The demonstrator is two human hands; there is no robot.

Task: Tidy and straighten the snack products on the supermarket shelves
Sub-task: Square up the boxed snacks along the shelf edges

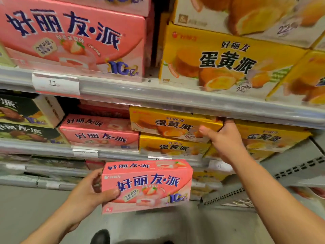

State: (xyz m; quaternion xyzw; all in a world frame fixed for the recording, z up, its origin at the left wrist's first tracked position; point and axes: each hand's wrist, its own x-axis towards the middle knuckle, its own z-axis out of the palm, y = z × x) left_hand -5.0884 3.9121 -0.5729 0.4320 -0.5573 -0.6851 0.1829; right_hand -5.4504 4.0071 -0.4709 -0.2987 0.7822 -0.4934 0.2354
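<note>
Two hands busy: left hand grips pink box; right hand grips yellow box on shelf.

A price tag reading 11 is sitting on the upper rail, a dark shoe poking out on the grey floor.

bare forearms, dark shoe
</note>
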